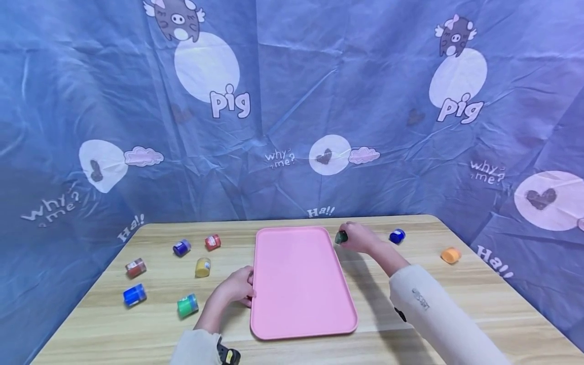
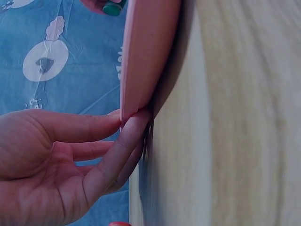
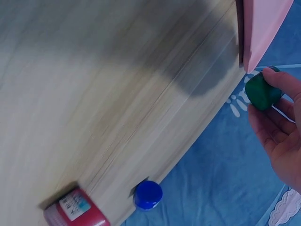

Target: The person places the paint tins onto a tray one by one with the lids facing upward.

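Observation:
A pink rectangular tray [image 1: 301,284] lies on the wooden table. My left hand [image 1: 239,285] pinches its left rim; the left wrist view shows the thumb on the upper side of the tray wall [image 2: 150,52] and fingers under the edge. Beside the tray's far right corner, my right hand [image 1: 358,238] holds a small dark green paint jar [image 1: 340,237]. Seen from the right wrist, the green jar [image 3: 262,92] sits between thumb and fingertips, close to the tray's corner [image 3: 263,33].
Left of the tray lie several paint jars: purple [image 1: 181,248], red [image 1: 212,242], brownish red [image 1: 135,268], yellow [image 1: 203,267], blue [image 1: 134,295] and green [image 1: 187,305]. At right are a dark blue jar [image 1: 397,236] and an orange jar [image 1: 450,255]. A blue patterned cloth [image 1: 292,101] hangs behind.

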Demonstrator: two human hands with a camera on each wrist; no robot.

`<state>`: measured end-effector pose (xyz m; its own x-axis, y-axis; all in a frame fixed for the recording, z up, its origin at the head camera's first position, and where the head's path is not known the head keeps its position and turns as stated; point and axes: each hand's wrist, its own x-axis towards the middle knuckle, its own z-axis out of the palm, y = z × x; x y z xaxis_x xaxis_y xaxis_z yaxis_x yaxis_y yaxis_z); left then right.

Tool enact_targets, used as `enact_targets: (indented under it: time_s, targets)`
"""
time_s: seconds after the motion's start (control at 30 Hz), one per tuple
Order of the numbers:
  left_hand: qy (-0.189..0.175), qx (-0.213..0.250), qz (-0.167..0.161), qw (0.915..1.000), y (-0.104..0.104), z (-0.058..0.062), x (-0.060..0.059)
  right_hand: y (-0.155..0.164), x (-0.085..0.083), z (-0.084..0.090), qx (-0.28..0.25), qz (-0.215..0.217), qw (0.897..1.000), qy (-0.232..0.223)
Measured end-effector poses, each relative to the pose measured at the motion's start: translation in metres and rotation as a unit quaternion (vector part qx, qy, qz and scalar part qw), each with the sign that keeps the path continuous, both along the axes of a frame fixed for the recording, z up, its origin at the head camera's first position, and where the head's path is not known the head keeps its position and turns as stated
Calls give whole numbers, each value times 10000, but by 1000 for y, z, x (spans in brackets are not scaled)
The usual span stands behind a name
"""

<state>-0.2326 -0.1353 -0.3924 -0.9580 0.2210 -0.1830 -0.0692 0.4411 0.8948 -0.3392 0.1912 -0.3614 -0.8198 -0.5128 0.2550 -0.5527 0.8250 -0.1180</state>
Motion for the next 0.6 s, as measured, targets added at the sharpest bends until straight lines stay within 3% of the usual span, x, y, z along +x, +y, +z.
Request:
enact_targets:
  time_s: [0.37,0.6]
  targets:
    - [-36,102,-9,9999,1,-3,0,-16,-6,0,-297,-73,9994,-180]
    - [119,-15,11,9999,1,-5,0,-25,-14,-3,-936,-409,9919,-756]
